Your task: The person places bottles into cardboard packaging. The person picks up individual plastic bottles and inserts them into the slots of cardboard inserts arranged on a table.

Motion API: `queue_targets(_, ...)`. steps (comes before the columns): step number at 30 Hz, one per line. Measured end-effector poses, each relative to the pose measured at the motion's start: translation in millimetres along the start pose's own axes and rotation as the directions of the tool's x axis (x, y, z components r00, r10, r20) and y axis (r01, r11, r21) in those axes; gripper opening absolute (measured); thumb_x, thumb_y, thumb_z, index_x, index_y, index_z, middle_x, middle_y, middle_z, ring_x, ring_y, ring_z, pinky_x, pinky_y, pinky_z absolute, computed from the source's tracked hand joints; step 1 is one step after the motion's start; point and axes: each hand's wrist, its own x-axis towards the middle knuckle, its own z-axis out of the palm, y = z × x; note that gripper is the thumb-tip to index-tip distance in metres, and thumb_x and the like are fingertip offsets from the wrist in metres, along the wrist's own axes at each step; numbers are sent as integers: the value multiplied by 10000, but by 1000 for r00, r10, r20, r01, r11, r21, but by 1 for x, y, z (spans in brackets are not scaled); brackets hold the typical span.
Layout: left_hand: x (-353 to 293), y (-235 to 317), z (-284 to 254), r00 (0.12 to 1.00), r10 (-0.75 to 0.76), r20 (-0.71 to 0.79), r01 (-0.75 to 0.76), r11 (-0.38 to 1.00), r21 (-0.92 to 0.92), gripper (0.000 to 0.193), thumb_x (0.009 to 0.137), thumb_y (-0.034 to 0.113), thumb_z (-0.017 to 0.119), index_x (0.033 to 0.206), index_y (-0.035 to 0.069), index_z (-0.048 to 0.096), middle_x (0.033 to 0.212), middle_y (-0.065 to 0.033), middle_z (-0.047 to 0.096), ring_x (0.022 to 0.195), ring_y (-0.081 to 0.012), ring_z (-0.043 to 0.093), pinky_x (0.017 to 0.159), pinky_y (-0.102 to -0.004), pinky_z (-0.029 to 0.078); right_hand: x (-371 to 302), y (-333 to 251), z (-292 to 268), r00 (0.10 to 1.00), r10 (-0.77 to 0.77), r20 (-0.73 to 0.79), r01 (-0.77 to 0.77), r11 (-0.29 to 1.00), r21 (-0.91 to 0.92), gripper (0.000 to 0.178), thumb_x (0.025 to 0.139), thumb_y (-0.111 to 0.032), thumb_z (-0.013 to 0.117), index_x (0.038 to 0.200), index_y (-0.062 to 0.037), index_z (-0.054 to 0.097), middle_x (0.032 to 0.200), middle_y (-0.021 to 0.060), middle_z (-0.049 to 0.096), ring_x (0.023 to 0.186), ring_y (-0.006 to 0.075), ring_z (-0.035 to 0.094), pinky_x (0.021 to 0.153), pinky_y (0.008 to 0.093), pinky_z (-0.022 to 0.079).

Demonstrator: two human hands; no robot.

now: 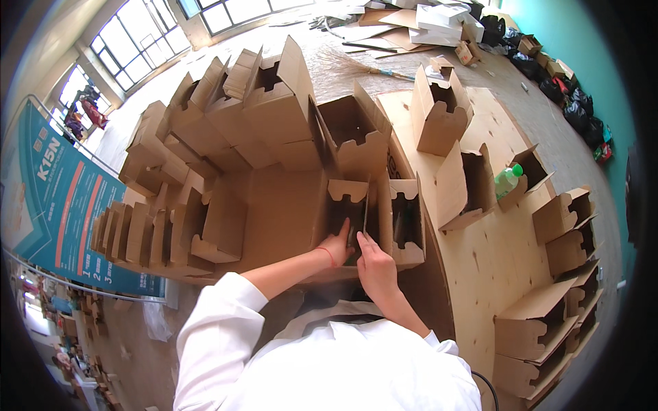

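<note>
A narrow brown cardboard box (348,191) with a notched upper edge stands upright directly before me, its top uncovered. My left hand (336,248) grips its near side, index finger stretched along the dark inside and thumb toward the right wall. A red cord circles that wrist. My right hand (375,262) holds the same box at its near right edge, fingers close together against the wall. The undersides of both hands are hidden. Just right of it is another narrow notched box (407,244). All this sits in a large carton (281,212).
Rows of notched boxes (226,222) line the carton's left and far sides. On the plywood board (469,274) at right stand more boxes (466,181) and a green-capped bottle (507,179). A broom (363,67), flattened cardboard and black bags lie beyond; a teal banner (55,198) stands left.
</note>
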Motion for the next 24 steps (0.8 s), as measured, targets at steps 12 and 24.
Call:
queue_targets(12, -90, 34, -45, 435, 408, -802, -362, 895, 259, 570, 892, 219, 561, 1405, 14, 420, 1409, -232, 445, 1310, -352, 435, 1080, -395, 347, -6, -7, -11, 995, -83, -47, 90, 984, 157, 770, 762, -83, 721, 1424, 20, 343, 1365, 244, 470, 1256, 376, 462, 1008, 421, 437)
queue_targets(24, -56, -5, 18, 681, 167, -713, -490, 828, -274, 515, 914, 123, 513, 1406, 15, 407, 1454, -191, 400, 1372, -333, 343, 1145, -409, 243, -15, 16, 22, 947, -289, 144, 310, 938, -156, 370, 828, -29, 551, 1188, 50, 576, 1312, 192, 533, 1254, 324, 492, 1087, 432, 366)
